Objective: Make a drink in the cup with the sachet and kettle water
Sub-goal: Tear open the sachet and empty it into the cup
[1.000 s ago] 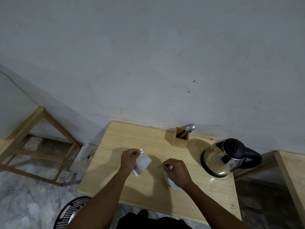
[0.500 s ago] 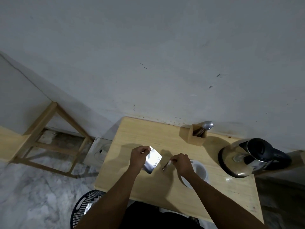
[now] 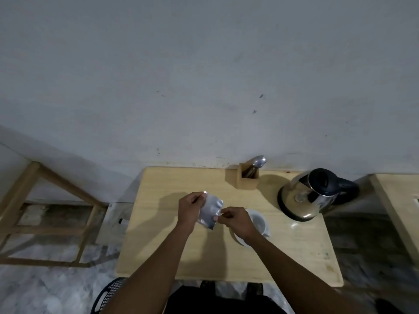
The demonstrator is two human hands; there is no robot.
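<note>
A silvery sachet [image 3: 210,210] hangs above the wooden table [image 3: 158,245]. My left hand [image 3: 190,209] pinches its top left corner. My right hand [image 3: 235,222] pinches its lower right edge, the fingers closed on the foil. A white cup [image 3: 258,222] stands on the table just right of my right hand, partly hidden by the wrist. The steel kettle [image 3: 310,196] with a black lid and handle stands at the table's right rear.
A small wooden holder [image 3: 247,177] with a metal spoon [image 3: 258,160] stands at the back by the wall. A dark perforated basket [image 3: 108,295] sits on the floor at the table's front left. Wooden frames stand left and right of the table.
My right hand has come left from over the cup and taken hold of the sachet's lower right edge. Earlier it held a small torn strip apart from the sachet. The camera has shifted.
</note>
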